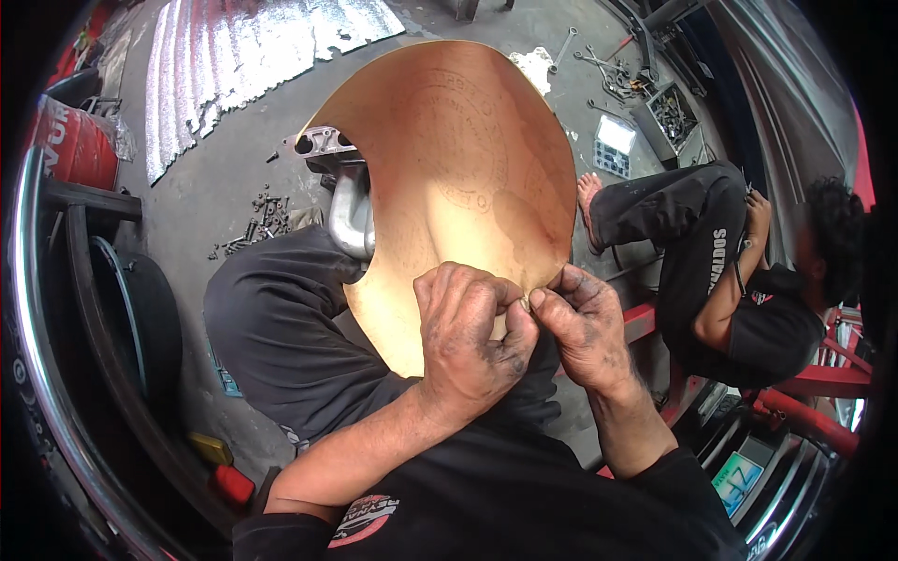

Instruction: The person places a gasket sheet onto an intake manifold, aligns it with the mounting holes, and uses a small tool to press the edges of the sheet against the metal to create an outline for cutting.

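Note:
A large tan-brown sheet [468, 140], thin and curved like gasket paper with faint round stamps, stands up in front of me over my lap. My left hand [470, 329] is closed at its near edge, thumb and fingers pinched together. Right beside it, my right hand [587, 325] pinches the same edge, its thumb almost touching my left thumb. A small crease or torn bit of the sheet shows between the fingertips. Behind the sheet's left side, partly hidden, is a grey metal engine part [352, 220] with a pipe and a flange.
Loose bolts [267, 217] lie on the floor at left, below a ragged silver foil sheet [243, 70]. Wrenches [608, 75], a metal toolbox [669, 117] and a small parts case [615, 140] are at far right. A co-worker [748, 280] sits close on my right.

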Motion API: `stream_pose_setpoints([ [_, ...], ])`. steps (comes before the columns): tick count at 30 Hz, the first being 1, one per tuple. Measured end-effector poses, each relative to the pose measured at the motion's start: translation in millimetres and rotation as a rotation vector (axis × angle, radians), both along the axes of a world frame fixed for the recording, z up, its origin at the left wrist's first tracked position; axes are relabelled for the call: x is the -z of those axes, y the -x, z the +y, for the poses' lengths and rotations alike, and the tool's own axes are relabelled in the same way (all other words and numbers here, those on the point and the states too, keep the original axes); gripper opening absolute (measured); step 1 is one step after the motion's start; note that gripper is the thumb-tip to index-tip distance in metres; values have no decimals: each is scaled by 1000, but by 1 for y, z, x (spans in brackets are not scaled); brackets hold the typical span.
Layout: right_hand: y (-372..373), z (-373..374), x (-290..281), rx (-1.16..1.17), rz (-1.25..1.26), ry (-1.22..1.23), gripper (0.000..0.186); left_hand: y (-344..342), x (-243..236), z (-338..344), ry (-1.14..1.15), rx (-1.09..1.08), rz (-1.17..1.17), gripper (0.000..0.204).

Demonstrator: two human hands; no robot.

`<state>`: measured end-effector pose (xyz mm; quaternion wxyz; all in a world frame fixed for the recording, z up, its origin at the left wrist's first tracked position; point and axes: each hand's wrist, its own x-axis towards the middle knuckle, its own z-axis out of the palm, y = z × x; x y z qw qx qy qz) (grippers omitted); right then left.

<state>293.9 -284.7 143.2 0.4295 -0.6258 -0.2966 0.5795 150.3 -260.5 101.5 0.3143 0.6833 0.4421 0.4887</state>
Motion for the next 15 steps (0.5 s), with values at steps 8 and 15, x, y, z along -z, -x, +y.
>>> stream_pose_setpoints([
  [8, -2, -4, 1, -28, -11, -22, 5, 15, -8, 8, -14, 140, 72, 23],
  [15, 3, -5, 0, -47, 64, -69, 11, 7, -8, 3, -9, 80, 99, 22],
])
